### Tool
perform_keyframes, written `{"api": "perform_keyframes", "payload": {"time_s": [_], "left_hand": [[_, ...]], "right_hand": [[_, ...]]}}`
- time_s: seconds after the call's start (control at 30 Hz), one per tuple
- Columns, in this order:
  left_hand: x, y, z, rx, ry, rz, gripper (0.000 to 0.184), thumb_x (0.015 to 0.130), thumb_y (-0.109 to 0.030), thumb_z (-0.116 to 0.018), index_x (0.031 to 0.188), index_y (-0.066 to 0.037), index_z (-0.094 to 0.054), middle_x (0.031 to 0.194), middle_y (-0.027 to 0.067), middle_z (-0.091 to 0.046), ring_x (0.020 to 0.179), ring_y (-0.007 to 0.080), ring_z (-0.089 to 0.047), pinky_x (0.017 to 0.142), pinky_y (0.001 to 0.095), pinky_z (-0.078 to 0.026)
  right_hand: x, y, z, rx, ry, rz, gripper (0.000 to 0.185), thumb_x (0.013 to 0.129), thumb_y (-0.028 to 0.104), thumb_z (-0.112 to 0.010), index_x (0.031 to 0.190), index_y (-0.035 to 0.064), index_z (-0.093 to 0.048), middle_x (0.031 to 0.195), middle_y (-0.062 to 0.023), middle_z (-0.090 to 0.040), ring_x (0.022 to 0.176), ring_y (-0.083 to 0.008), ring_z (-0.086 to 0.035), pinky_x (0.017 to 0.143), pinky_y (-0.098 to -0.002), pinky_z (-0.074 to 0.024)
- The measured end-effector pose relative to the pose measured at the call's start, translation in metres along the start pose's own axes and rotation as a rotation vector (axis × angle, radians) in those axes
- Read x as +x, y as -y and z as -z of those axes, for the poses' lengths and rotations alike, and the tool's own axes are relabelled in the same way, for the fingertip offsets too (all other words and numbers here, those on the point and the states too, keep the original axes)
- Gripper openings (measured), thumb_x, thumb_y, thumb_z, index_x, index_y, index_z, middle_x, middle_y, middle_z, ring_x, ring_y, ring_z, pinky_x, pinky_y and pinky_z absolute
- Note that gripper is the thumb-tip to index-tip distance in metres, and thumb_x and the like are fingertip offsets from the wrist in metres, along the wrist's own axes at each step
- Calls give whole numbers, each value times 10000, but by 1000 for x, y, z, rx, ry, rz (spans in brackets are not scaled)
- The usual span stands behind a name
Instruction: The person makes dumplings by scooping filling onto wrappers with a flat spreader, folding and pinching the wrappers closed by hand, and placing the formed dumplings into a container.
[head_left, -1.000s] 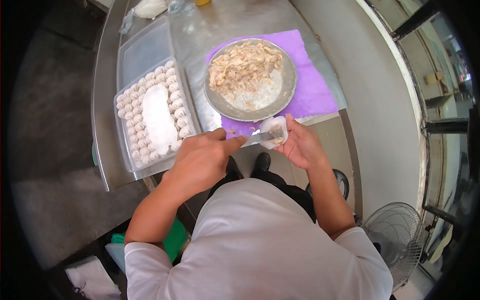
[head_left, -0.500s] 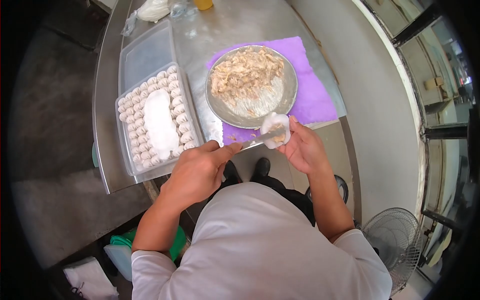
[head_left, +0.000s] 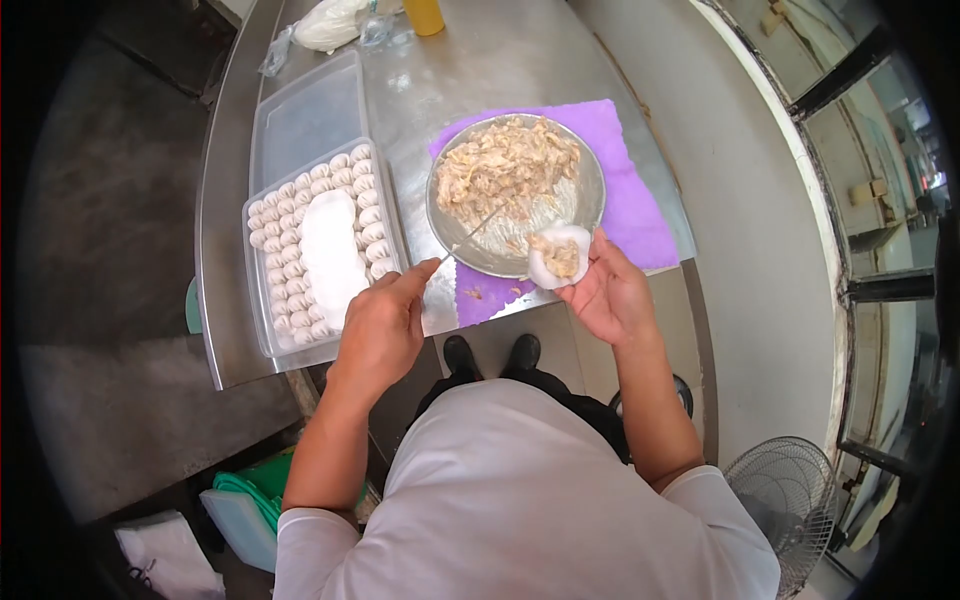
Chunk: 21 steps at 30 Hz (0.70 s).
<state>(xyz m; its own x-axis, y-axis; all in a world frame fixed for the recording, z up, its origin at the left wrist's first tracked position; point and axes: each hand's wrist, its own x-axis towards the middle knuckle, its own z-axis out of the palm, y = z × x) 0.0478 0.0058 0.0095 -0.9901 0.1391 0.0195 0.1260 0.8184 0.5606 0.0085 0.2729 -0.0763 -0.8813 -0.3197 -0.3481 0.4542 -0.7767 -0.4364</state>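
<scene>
At the tabletop (head_left: 400, 110), clamps thin spatula (head_left: 470, 237) in left hand (head_left: 382, 325); grips loaded wrapper (head_left: 541, 272) in right hand (head_left: 612, 300), near metal pan (head_left: 594, 180) containing filling (head_left: 505, 165) and plastic box (head_left: 258, 310) containing pleated dumplings (head_left: 290, 262).

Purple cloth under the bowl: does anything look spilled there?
Yes, a few small bits lie on the purple cloth near its front edge, outside the bowl. They look spilled, probably from the filling inside it.

left hand (head_left: 382, 328) curled, right hand (head_left: 608, 298) cupped
</scene>
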Motion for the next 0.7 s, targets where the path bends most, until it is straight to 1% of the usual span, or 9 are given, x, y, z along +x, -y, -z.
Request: {"api": "perform_keyframes", "payload": {"time_s": [0.07,0.13,0.2,0.3,0.33,0.4,0.53,0.6,0.7], "left_hand": [[2,-1,1,-5,15,-11,361,881,105,-553,1200,6,-690,834,221,-647,754,373,-647,706,422,-519],[1,-6,4,-12,29,-24,362,887,104,-550,1207,8,-688,830,221,-644,751,367,-648,708,414,-520],[-2,-14,9,-125,101,1,387,876,116,-543,1220,8,-685,831,213,-645,735,353,-643,711,395,-521],[-6,-8,1,-218,114,16,418,865,135,-533,1228,-3,-686,824,190,-643,718,328,-634,707,375,-519],[-8,-9,-5,-216,112,15,418,865,135,-533,1228,-3,-686,824,190,-643,718,328,-634,707,375,-519],[-11,-13,-15,-169,91,-120,430,863,140,-535,1227,-26,-694,812,172,-640,711,312,-628,696,366,-517],[-10,-16,-5,-179,118,-101,454,860,147,-530,1233,-48,-700,811,161,-635,720,305,-625,689,367,-513],[-7,-18,4,-149,118,-36,458,860,144,-543,1240,-58,-702,815,162,-631,726,306,-619,689,366,-511],[-10,-13,-8,-158,154,-89,457,868,133,-562,1256,-64,-699,811,155,-622,717,289,-611,691,350,-508]], "right_hand": [[2,3,6,20,88,-46,510,1090,331,-403,1435,-44,-398,1430,-213,-523,1323,-330,-539,1108,-478,-449],[3,5,4,38,74,-51,512,1088,332,-410,1435,-45,-397,1426,-214,-526,1326,-330,-537,1111,-481,-447],[4,6,5,56,56,-53,515,1086,333,-417,1434,-45,-396,1423,-215,-530,1329,-331,-535,1113,-484,-445],[11,3,13,148,50,-45,517,1082,329,-432,1437,-45,-390,1418,-215,-533,1325,-333,-538,1120,-489,-440],[11,2,14,153,55,-43,517,1080,325,-438,1439,-44,-388,1419,-212,-531,1327,-330,-535,1126,-488,-436],[11,1,13,159,58,-40,516,1079,321,-444,1440,-42,-385,1421,-209,-529,1329,-327,-533,1132,-487,-431],[10,0,9,166,61,-32,511,1077,308,-446,1448,-37,-379,1429,-200,-521,1341,-318,-520,1148,-483,-417],[10,1,9,174,58,-36,512,1076,306,-447,1451,-36,-376,1432,-198,-518,1344,-315,-516,1150,-482,-414],[11,1,7,168,49,-30,516,1076,305,-446,1458,-34,-370,1437,-198,-514,1343,-317,-517,1150,-483,-415]]}}
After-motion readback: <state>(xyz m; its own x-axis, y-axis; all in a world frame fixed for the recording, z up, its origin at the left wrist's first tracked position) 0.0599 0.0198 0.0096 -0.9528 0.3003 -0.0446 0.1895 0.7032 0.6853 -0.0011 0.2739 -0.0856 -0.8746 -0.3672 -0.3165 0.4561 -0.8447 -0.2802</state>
